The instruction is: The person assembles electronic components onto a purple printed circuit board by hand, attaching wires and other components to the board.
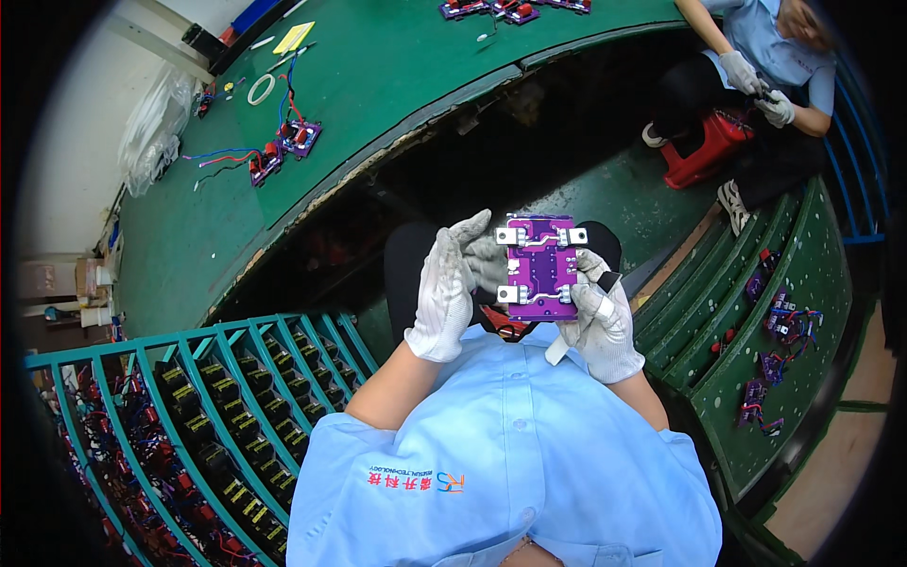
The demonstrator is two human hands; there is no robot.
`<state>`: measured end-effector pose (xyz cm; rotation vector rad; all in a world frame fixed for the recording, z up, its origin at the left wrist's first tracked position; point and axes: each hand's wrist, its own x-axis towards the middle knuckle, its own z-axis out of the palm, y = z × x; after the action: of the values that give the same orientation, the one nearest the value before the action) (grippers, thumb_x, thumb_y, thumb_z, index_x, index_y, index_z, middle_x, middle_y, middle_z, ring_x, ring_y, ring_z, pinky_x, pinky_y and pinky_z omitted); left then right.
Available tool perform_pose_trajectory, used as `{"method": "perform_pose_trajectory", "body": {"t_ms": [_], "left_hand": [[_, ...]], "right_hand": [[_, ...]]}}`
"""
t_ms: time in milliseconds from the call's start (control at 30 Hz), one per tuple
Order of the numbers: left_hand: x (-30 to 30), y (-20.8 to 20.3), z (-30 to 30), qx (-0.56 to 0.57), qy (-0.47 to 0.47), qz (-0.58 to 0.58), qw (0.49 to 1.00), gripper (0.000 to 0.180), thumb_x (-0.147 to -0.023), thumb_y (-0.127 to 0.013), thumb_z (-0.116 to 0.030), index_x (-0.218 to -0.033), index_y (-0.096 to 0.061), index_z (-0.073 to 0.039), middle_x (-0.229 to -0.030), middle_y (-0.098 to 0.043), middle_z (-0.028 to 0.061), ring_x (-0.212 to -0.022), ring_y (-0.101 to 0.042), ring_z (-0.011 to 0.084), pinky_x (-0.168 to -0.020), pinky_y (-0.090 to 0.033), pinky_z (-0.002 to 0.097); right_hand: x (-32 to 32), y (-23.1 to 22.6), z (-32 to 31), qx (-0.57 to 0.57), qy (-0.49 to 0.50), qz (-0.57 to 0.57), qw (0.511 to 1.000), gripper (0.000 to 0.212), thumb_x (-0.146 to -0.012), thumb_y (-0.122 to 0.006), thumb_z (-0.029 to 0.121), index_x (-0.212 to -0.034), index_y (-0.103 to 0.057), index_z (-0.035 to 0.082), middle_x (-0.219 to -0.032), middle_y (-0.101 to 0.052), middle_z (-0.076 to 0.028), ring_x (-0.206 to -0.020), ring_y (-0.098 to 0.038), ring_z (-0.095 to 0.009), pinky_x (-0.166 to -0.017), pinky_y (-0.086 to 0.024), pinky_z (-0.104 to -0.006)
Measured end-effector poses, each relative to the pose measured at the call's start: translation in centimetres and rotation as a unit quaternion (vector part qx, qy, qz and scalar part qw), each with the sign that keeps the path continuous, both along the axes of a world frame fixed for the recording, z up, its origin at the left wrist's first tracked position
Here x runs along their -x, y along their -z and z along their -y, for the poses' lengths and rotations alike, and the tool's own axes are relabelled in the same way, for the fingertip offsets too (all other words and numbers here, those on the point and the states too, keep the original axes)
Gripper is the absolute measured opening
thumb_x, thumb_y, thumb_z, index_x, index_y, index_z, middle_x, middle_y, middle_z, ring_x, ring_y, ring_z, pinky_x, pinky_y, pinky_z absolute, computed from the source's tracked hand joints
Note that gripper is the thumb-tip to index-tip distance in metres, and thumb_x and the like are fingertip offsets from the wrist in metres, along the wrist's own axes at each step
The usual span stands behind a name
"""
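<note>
In front of my chest is a purple circuit board [542, 269] with bright metal brackets at its left and right edges. My right hand [605, 331], in a white glove, is closed on its right edge. A small black piece [609, 281] shows at that hand's fingers, and a flat white strip [559, 346] sticks out below them; I cannot tell what either is. Beside the board's left edge, my gloved left hand [446, 288] is held open, fingers stretched upward. Some of its fingertips lie close behind that edge, and whether they touch it is unclear.
A green workbench [368, 104] carries wired purple boards [300, 138], a tape ring [261, 89] and a yellow paper [294, 38]. Teal racks [203, 331] of parts stand at left. At right are green shelves [803, 283] with boards, a red stool [704, 151] and a co-worker wearing gloves.
</note>
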<state>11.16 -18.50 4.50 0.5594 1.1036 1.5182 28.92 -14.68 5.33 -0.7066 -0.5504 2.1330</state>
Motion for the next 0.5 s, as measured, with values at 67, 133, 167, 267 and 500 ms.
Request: {"method": "perform_pose_trajectory", "body": {"t_ms": [67, 133, 167, 267, 500], "left_hand": [[0.2, 0.7, 0.1, -0.058, -0.022, -0.135, 0.989, 0.063, -0.092, -0.035, -0.05, -0.128, -0.038, 0.003, -0.109, -0.052, 0.013, -0.094, -0.054, 0.0143, -0.083, -0.046, 0.027], [-0.5, 0.7, 0.0, -0.08, -0.042, -0.206, 0.974, 0.063, -0.093, -0.034, -0.048, -0.129, -0.036, 0.004, -0.116, -0.05, 0.0157, -0.104, -0.05, 0.0186, -0.091, -0.04, 0.0306], [-0.8, 0.6, -0.1, -0.101, -0.06, -0.275, 0.954, 0.062, -0.094, -0.034, -0.045, -0.13, -0.034, 0.005, -0.122, -0.048, 0.0185, -0.115, -0.046, 0.0229, -0.099, -0.035, 0.0342], [-0.8, 2.8, -0.2, -0.091, 0.043, -0.107, 0.989, 0.074, -0.088, -0.038, -0.058, -0.13, -0.037, 0.002, -0.126, -0.047, 0.0133, -0.117, -0.045, 0.0204, -0.1, -0.034, 0.0337], [0.3, 6.0, 1.8, -0.061, 0.186, 0.487, 0.851, 0.101, -0.069, -0.046, -0.076, -0.132, -0.033, 0.001, -0.124, -0.047, 0.0225, -0.109, -0.053, 0.0344, -0.089, -0.047, 0.0452]], "right_hand": [[0.0, 0.0, 0.0, -0.002, -0.02, -0.021, 1.0, 0.037, -0.085, -0.054, 0.006, -0.118, -0.039, 0.0, -0.09, -0.056, -0.007, -0.063, -0.055, -0.01, -0.05, -0.046, -0.0204], [0.7, -0.6, 0.1, 0.016, -0.017, -0.025, 0.999, 0.039, -0.085, -0.054, 0.007, -0.119, -0.038, 0.0, -0.093, -0.056, -0.007, -0.071, -0.057, -0.011, -0.058, -0.048, -0.0223], [1.0, -0.7, 0.2, 0.034, -0.013, -0.027, 0.999, 0.041, -0.085, -0.055, 0.007, -0.121, -0.038, 0.001, -0.096, -0.056, -0.008, -0.078, -0.058, -0.012, -0.065, -0.05, -0.0242], [0.7, -0.6, 0.1, 0.066, -0.051, -0.059, 0.995, 0.043, -0.085, -0.055, 0.01, -0.122, -0.037, 0.0, -0.101, -0.055, -0.008, -0.092, -0.057, -0.014, -0.078, -0.049, -0.0277], [1.0, 1.3, 0.4, -0.012, -0.153, -0.119, 0.981, 0.066, -0.078, -0.066, 0.04, -0.12, -0.037, -0.003, -0.097, -0.059, -0.012, -0.054, -0.057, -0.013, -0.046, -0.047, -0.0217]]}}
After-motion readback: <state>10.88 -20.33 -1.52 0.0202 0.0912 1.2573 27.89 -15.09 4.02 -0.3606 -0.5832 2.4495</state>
